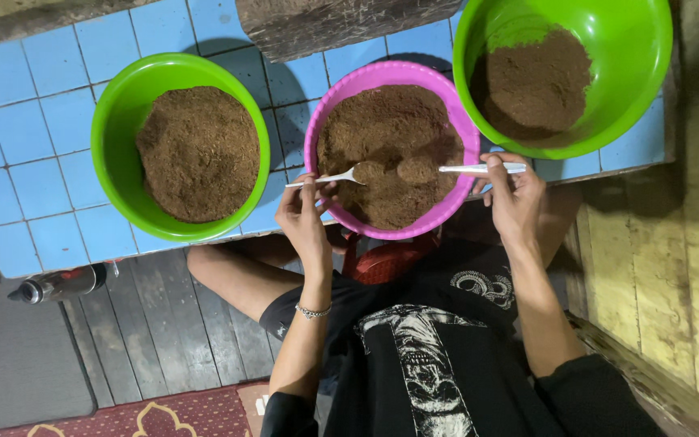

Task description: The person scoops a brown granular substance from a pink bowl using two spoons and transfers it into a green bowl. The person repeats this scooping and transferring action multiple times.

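Three bowls: all hold brown powder on the blue-tiled surface (34, 170).
Pink bowl (390, 77): the middle one, at the surface's near edge.
Left hand (302, 220): fingers closed on a white spoon (329, 178), its loaded tip over the pink bowl.
Right hand (516, 198): fingers pinch a second white spoon (467, 169), also heaped, inside the pink bowl.
Green bowls: one (123, 113) left of the pink bowl, another (633, 73) right of it.

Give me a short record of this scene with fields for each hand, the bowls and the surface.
left hand: holds white plastic spoon, heaped with brown powder
right hand: holds second white spoon, also heaped
pink plastic bowl: under both spoons, full of brown powder
green bowls: left green bowl, right green bowl, both hold powder
surface: blue tiled top
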